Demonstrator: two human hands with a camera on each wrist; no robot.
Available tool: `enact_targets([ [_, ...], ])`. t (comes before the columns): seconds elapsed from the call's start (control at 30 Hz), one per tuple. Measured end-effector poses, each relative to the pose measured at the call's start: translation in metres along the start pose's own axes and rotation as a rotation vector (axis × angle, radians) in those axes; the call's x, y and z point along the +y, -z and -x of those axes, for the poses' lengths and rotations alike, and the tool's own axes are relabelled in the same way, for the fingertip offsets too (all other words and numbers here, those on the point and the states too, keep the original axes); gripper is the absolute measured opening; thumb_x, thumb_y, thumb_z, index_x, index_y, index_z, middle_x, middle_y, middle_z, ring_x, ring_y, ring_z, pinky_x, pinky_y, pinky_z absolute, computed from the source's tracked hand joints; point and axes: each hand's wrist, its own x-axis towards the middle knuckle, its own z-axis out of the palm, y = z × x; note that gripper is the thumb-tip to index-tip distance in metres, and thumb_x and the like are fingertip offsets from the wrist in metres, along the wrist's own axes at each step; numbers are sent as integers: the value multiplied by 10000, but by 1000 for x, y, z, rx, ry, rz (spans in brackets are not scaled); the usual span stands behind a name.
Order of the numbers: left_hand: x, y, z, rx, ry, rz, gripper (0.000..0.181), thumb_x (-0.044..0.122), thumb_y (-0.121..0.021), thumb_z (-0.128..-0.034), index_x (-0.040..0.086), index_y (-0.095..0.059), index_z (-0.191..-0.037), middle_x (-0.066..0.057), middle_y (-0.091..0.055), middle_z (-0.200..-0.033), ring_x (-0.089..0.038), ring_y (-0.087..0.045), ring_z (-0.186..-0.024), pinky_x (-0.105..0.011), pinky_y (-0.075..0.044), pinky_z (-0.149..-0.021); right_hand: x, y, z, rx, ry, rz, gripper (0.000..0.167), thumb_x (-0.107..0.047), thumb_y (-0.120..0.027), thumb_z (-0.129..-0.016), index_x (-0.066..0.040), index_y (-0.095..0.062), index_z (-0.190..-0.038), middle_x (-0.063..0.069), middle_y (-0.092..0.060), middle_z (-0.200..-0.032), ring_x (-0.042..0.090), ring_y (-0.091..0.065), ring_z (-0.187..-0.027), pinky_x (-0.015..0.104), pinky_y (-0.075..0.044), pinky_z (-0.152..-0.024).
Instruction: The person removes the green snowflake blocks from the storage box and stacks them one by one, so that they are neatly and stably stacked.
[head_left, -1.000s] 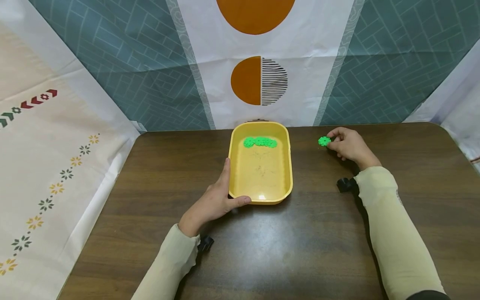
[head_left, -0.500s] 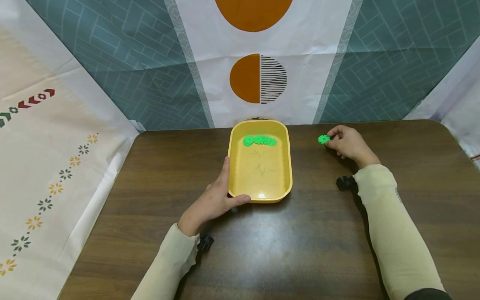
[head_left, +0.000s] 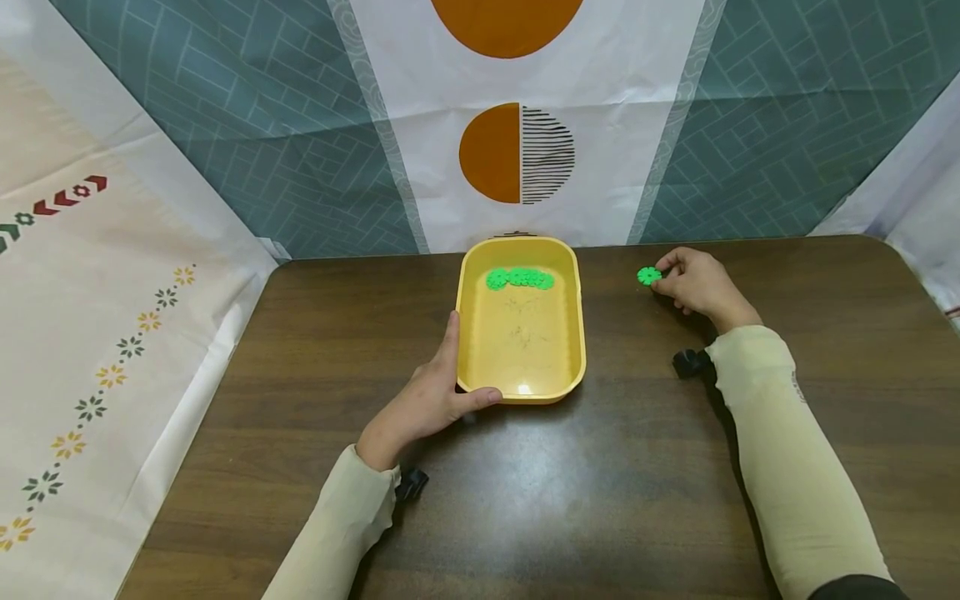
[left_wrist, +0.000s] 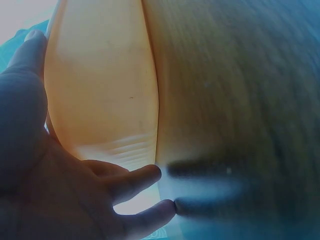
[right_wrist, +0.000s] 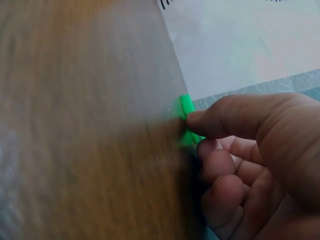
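Observation:
A yellow plastic tray (head_left: 522, 350) stands near the back edge of the table, with several green flower-shaped discs (head_left: 520, 279) in a row at its far end. My left hand (head_left: 431, 396) rests on its near left corner, fingers spread along the left side and thumb on the near rim. In the left wrist view, two fingertips (left_wrist: 150, 172) reach down by the tabletop beside the tray wall (left_wrist: 102, 75). To the right of the tray, my right hand (head_left: 701, 285) pinches another green disc (head_left: 648, 276) between thumb and fingers, low over the table. That disc (right_wrist: 188, 112) appears edge-on in the right wrist view.
The brown wooden table (head_left: 525, 500) ends at a back edge just behind the tray. A patterned teal and white cloth (head_left: 330, 133) hangs behind it, and a cream cloth (head_left: 150, 400) hangs at the left. Small black wrist devices (head_left: 690, 363) sit under both forearms.
Hardly anything differs. The head view has shifted slightly; the left hand stays on the tray and the right hand keeps its pinch on the green disc, which turns slightly at most.

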Motion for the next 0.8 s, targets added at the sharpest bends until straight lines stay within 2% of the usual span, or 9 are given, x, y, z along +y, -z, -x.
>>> enact_targets([
  [0.3, 0, 0, 0, -2, -5, 7, 1242, 512, -767, -875, 178, 184, -1601, 5, 36, -1680, -216, -205, -1491, -489, -275, -1142, -4, 0, 2, -1, -7, 9, 355, -148, -671, -977, 40, -511, -1232, 95, -571, -832, 241, -514, -626, 360, -496, -549],
  [0.5, 1, 0, -1, -1, -3, -3, 1228, 491, -766, -885, 155, 171, -1604, -15, 10, -1681, -228, -240, -1479, -504, -285, -1132, -4, 0, 2, 2, -1, 10, 348, -138, -668, -973, 43, -511, -1225, 97, -573, -815, 235, -513, -611, 354, -494, -538],
  [0.8, 1, 1, -1, -12, 13, 14, 1242, 506, -770, -875, 213, 200, -1594, -12, 20, -1682, -221, -241, -1474, -487, -284, -1136, -1, 0, 0, 6, -3, 15, 348, -148, -670, -975, 36, -516, -1228, 98, -569, -810, 237, -521, -606, 360, -496, -544],
])
